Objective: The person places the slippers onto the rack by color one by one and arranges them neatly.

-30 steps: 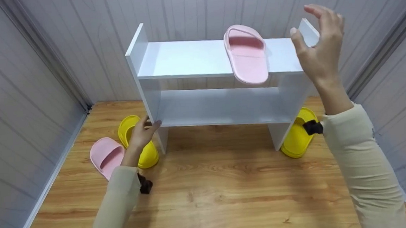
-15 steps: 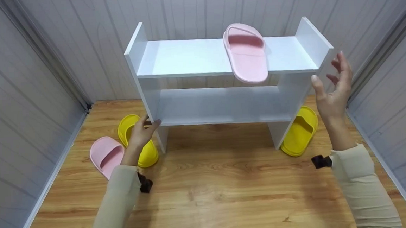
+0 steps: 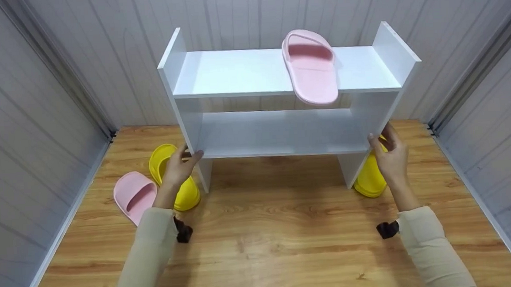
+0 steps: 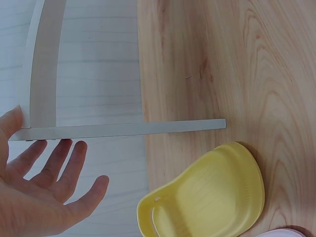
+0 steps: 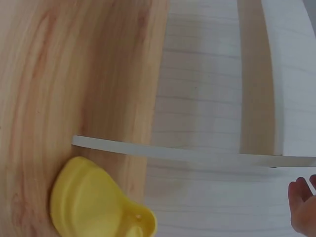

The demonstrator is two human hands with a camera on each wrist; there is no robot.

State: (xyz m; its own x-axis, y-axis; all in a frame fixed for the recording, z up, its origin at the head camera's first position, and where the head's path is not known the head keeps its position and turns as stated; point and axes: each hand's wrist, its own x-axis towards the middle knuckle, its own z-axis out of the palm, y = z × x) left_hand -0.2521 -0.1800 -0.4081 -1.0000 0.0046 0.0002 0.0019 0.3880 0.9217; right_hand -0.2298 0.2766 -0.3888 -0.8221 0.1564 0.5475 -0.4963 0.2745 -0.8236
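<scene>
A white two-tier shelf rack [image 3: 277,133] stands against the back wall. My left hand [image 3: 178,168] pinches its left side panel [image 4: 123,130], thumb on the inner side and several fingertips on the outer face. At the opposite side panel [image 5: 197,154] is my right hand [image 3: 391,155], its thumb tip right at the front edge in the head view. In the right wrist view its visible fingers [image 5: 298,195] lie outside the panel with a gap between. A pink slipper [image 3: 313,71] rests on the upper shelf, its heel end past the front edge.
On the wooden floor [image 3: 279,248], a yellow clog [image 3: 185,194] sits beside the rack's left leg, and another yellow clog [image 3: 370,178] by the right leg. Farther left lies a second pink slipper [image 3: 132,191]. Panelled walls [image 3: 29,144] enclose the sides and back.
My right hand has come down from beside the upper right corner to the right panel at lower-shelf height. The left hand has kept its hold; rack and footwear look unmoved.
</scene>
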